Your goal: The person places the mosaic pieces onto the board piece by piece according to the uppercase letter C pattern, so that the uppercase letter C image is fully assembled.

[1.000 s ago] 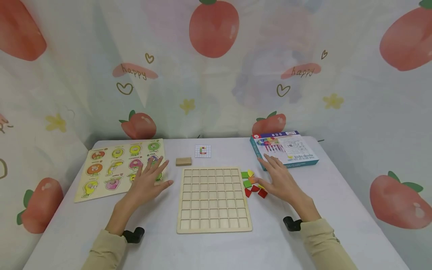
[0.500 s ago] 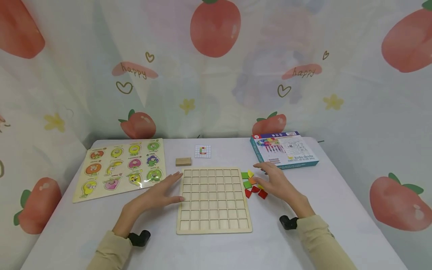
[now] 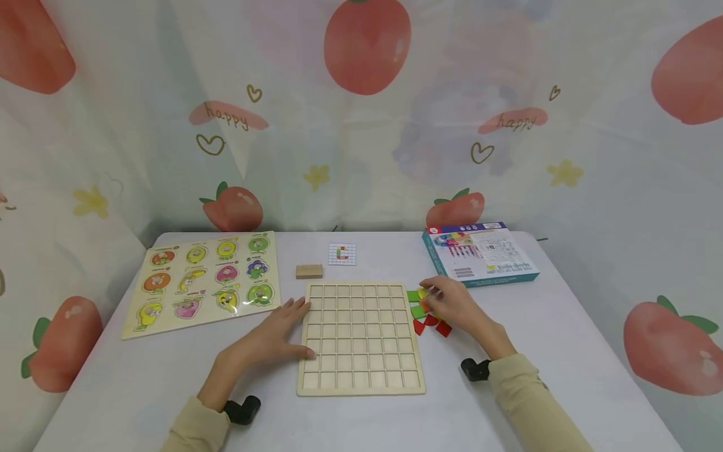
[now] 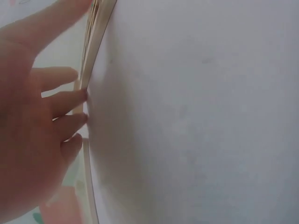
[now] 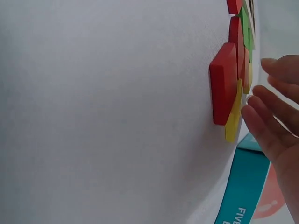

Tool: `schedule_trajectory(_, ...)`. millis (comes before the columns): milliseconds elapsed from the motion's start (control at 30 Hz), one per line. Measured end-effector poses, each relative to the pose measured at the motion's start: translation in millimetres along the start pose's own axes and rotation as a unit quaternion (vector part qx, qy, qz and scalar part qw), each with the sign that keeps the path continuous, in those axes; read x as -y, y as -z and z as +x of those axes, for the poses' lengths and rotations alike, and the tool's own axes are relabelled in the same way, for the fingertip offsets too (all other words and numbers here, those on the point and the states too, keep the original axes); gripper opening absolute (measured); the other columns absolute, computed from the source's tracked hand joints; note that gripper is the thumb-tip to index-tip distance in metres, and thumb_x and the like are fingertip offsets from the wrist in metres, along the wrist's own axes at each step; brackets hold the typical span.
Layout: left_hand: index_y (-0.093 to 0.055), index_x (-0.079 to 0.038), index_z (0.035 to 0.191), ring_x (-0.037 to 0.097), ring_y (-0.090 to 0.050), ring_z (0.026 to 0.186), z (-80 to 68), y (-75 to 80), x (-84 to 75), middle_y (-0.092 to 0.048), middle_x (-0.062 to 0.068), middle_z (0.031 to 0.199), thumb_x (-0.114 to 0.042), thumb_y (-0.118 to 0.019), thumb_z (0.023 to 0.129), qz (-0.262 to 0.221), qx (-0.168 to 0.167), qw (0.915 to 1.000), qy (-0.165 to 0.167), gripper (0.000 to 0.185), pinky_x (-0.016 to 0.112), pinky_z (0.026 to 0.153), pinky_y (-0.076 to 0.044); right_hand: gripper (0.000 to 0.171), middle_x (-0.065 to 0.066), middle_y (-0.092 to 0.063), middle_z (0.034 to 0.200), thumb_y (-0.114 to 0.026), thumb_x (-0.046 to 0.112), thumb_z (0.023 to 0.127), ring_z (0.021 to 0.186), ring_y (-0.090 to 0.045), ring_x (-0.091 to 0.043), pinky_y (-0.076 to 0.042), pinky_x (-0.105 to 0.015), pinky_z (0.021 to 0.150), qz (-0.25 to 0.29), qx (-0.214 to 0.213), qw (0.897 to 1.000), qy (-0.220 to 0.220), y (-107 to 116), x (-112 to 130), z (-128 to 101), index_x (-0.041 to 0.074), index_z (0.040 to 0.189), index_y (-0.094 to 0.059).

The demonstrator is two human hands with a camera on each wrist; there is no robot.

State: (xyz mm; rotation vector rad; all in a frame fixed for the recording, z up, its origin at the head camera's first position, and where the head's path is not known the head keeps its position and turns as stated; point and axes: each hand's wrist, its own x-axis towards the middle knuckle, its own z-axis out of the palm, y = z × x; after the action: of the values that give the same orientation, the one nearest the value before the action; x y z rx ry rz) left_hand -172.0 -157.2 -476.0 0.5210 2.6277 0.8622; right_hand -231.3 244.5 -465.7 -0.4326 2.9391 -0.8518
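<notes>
A bare wooden grid board point(image 3: 361, 339) lies in the middle of the white table. My left hand point(image 3: 290, 329) rests flat against its left edge, fingers straight; in the left wrist view the fingers point(image 4: 65, 105) touch the board's rim point(image 4: 91, 56). Right of the board is a small heap of coloured pieces: green point(image 3: 417, 310), red point(image 3: 443, 328) and yellow. My right hand point(image 3: 443, 301) reaches over them, fingertips at the yellow and orange ones. In the right wrist view the fingers point(image 5: 268, 119) hover slightly apart beside a red piece point(image 5: 224, 88) and a yellow piece point(image 5: 232, 126), gripping nothing.
A fruit peg puzzle point(image 3: 203, 279) lies at the left. A small wooden block point(image 3: 309, 271) and a pattern card point(image 3: 342, 253) sit behind the board. A blue box point(image 3: 480, 254) lies at the back right. A printed curtain closes the far and side edges.
My left hand slid right, off the fruit puzzle and up to the board's left edge. My right hand drew left and nearer, onto the coloured pieces.
</notes>
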Motion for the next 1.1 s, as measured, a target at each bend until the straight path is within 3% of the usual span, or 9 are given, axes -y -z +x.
schedule_trajectory(233,-0.030,-0.003,0.161,0.039,-0.009,0.160,-4.7,-0.4,-3.1,-0.019,0.015,0.172,-0.041,-0.089,0.076,-0.011,0.005,0.9999,-0.005,0.110,0.059,0.127,-0.018,0.035,-0.015,-0.066,0.111,-0.069,0.006,0.095,0.094,-0.059,-0.024,-0.058,-0.036,0.085,-0.021,0.019,0.999,-0.017,-1.6,0.8,7.1,-0.004,0.129,-0.067)
schedule_trajectory(467,-0.031,-0.002,0.161,0.040,-0.010,0.159,-5.5,4.1,-2.6,-0.019,0.016,0.171,-0.032,-0.093,0.071,-0.014,0.012,0.9998,-0.012,0.114,0.060,0.127,-0.017,0.034,-0.015,-0.065,0.112,-0.069,0.007,0.095,0.098,-0.059,-0.025,-0.059,-0.040,0.089,-0.024,0.040,0.998,-0.049,-1.8,3.9,13.3,-0.005,0.127,-0.068)
schedule_trajectory(733,-0.031,-0.003,0.161,0.040,-0.011,0.159,-4.7,3.4,-1.2,-0.020,0.015,0.171,-0.032,-0.094,0.069,-0.007,0.010,0.9999,-0.002,0.115,0.060,0.127,-0.017,0.030,-0.017,-0.063,0.112,-0.069,0.006,0.096,0.098,-0.059,-0.026,-0.059,-0.040,0.091,-0.011,0.062,0.996,-0.067,-0.1,8.1,19.0,-0.006,0.123,-0.066)
schedule_trajectory(900,-0.031,-0.005,0.161,0.038,-0.010,0.160,-4.4,3.1,-2.0,-0.020,0.013,0.172,-0.031,-0.094,0.069,-0.007,0.012,0.9999,0.008,0.115,0.059,0.127,-0.017,0.031,-0.017,-0.063,0.113,-0.070,0.007,0.096,0.098,-0.059,-0.027,-0.059,-0.040,0.091,0.012,0.057,0.995,-0.087,-1.6,8.6,17.1,-0.004,0.122,-0.060)
schedule_trajectory(1100,-0.032,-0.005,0.161,0.038,-0.010,0.160,-5.7,3.1,-2.4,-0.020,0.012,0.172,-0.030,-0.095,0.069,-0.014,0.013,0.9997,0.016,0.114,0.059,0.128,-0.017,0.027,-0.013,-0.065,0.106,-0.071,0.005,0.095,0.093,-0.059,-0.024,-0.058,-0.037,0.087,0.015,0.034,0.997,-0.065,-5.8,7.1,14.0,0.001,0.119,-0.058)
